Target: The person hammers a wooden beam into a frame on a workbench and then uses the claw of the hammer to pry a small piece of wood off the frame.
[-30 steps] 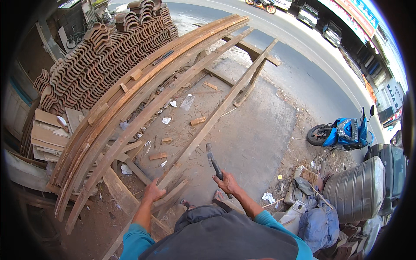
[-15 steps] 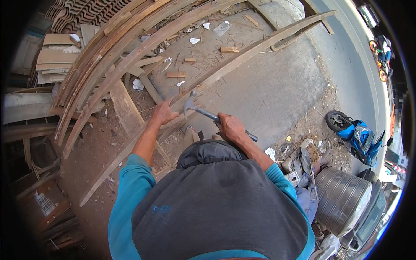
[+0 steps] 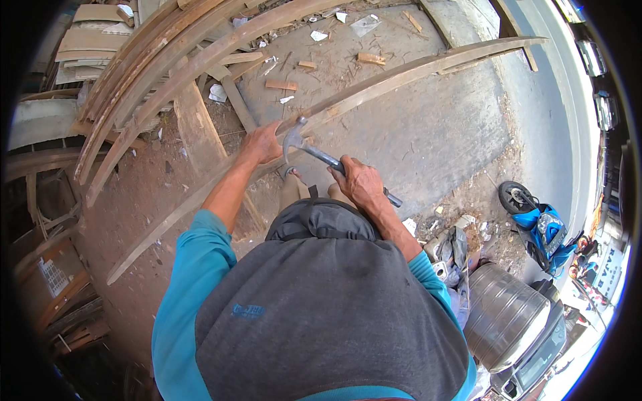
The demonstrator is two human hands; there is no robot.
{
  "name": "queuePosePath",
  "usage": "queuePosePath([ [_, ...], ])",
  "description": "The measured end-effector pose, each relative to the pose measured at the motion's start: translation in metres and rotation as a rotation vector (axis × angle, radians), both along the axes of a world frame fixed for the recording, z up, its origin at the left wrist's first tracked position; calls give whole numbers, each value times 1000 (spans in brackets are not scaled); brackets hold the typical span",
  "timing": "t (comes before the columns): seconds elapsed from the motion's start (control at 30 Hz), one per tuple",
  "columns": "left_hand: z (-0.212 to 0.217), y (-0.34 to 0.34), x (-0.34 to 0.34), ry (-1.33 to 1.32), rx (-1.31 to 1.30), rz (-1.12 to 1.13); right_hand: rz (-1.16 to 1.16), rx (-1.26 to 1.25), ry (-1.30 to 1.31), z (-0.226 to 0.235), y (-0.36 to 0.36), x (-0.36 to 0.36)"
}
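My right hand (image 3: 358, 184) grips the dark handle of a claw hammer (image 3: 314, 152). Its metal head sits over a long wooden plank (image 3: 414, 70) that runs across the ground from lower left to upper right. My left hand (image 3: 263, 142) rests on that same plank just left of the hammer head, its fingers pressed down on the wood. My feet show just below the plank, partly hidden by my grey shirt and teal sleeves.
More long planks (image 3: 167, 73) lie stacked at the left, with short wood offcuts (image 3: 281, 85) and paper scraps scattered on the concrete. A blue scooter (image 3: 542, 227) and a dark ribbed drum (image 3: 505, 314) stand at the right. A road runs along the far right edge.
The view has tilted down toward my body. The hammer head has moved down onto the plank next to my left hand, which stays on the wood.
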State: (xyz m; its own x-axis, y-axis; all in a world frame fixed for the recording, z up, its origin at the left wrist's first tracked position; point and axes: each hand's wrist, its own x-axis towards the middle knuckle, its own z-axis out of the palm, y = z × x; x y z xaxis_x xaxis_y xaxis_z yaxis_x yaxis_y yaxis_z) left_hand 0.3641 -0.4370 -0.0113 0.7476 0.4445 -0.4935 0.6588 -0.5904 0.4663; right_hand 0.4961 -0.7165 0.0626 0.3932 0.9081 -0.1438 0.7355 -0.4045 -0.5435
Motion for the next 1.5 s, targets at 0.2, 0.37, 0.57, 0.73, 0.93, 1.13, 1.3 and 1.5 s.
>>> queuePosePath([
  [0.2,23,-7,7,15,60,-54,-59,-177,0,32,11,7],
  [0.37,24,-5,-7,-176,14,-78,109,-45,13,33,15,-7],
  [0.57,29,-11,4,-25,48,-51,-758,18,33,-8,-17,52],
  [0.73,27,-12,5,-9,55,-54,-774,35,84,82,-13,51],
  [0.93,10,-5,-4,-27,20,-33,-30,206,-62,84,16,0],
  [1.13,21,-14,1,-32,52,-16,-155,-194,-138,12,6,16],
  [1.3,19,-13,-2,-37,63,-21,-245,-81,152,62,28,-2],
  [1.5,25,-17,-9,-84,88,7,-193,552,264,119,41,-3],
])
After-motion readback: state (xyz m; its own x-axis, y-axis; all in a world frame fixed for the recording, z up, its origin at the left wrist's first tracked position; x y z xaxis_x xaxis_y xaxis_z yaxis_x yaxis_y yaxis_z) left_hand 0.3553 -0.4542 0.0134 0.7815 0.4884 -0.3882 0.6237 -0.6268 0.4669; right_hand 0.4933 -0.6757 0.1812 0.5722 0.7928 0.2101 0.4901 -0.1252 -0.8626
